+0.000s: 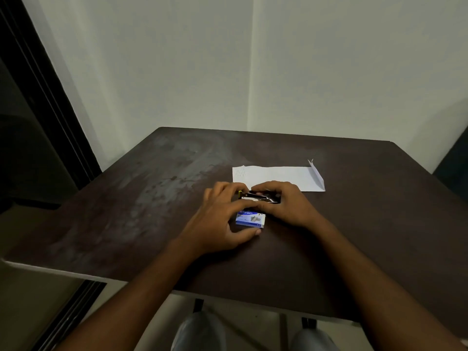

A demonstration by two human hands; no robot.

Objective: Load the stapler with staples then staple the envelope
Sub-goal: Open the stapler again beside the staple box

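Left hand and right hand grip small black metal stapler — blue cardboard staple box just beside. White paper envelope behind.

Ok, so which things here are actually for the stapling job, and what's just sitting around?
For the job: stapler, gripped by the right hand; blue staple box; white envelope.
Just surroundings: table; wall; dark door frame.
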